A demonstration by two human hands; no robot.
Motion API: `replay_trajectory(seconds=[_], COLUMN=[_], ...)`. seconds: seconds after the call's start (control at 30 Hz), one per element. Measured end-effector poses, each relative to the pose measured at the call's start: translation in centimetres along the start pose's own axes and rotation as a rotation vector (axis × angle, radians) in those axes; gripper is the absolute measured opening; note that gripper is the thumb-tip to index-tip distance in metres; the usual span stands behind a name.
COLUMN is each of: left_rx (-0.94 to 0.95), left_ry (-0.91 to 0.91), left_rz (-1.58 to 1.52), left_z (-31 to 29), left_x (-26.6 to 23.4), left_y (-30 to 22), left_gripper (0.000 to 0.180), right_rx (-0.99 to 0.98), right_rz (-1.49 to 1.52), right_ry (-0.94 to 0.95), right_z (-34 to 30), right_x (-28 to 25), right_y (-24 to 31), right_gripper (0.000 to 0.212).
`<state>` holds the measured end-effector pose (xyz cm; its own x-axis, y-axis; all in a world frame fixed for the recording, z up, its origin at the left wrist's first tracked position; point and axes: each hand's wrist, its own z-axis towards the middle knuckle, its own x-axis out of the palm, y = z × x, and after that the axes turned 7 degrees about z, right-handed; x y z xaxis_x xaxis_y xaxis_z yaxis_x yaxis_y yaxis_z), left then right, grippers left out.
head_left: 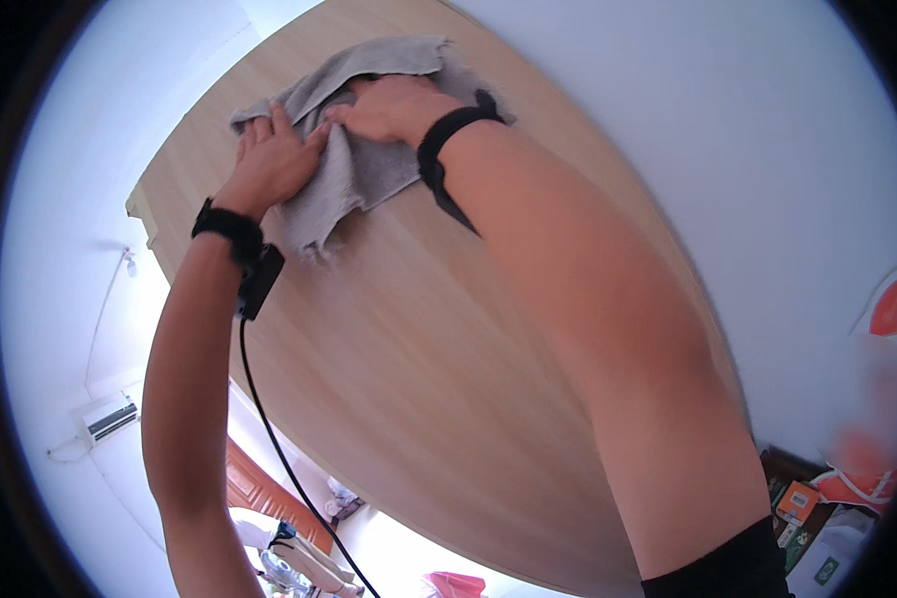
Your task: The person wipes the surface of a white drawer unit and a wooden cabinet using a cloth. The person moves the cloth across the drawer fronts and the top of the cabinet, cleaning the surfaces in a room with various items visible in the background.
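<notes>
A broad pale wooden board with a curved edge fills the view, most of its surface bare below the hands. Near its far end lies a crumpled grey cloth. The right hand presses flat on the cloth's middle, fingers spread; the left hand lies open on its left edge, gripping nothing. Both wrists wear black straps.

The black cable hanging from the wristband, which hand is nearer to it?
Left. The left hand sits just beyond the cable at that wrist; the right hand presses the grey cloth farther off.
</notes>
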<state>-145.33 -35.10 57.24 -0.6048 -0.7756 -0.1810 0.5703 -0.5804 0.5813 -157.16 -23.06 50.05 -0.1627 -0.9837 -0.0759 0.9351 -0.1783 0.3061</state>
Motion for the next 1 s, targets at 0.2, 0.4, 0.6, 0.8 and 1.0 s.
replay_trajectory(seconds=[0.2,0.4,0.6,0.8,1.0], left_rx=[0.024,0.174,0.392,0.499,0.559], left_ry=[-0.138,-0.216,-0.257,-0.204,-0.057], left_rz=[-0.037,-0.031,-0.213,-0.322,-0.668], left_z=[2.4,2.6,-2.4,-15.1,-34.2], left_x=[0.8,2.8,6.0,9.1,9.0], left_y=[-7.1,-15.8,-24.2,-32.7,-33.5], left_gripper=[0.091,0.082,0.077,0.079,0.063], right_rx=[0.156,0.166,0.162,0.117,0.372], right_rz=[-0.048,-0.129,-0.185,-0.310,0.012], right_ry=[-0.085,-0.149,-0.064,-0.142,-0.020], right_z=[0.9,-4.6,-16.0,-34.2,-51.1], right_x=[-2.4,-3.9,-3.2,1.1,4.9], right_y=[-5.8,-12.0,-16.1,-18.0,-11.1], right_gripper=[0.080,0.068,0.044,0.038,0.059])
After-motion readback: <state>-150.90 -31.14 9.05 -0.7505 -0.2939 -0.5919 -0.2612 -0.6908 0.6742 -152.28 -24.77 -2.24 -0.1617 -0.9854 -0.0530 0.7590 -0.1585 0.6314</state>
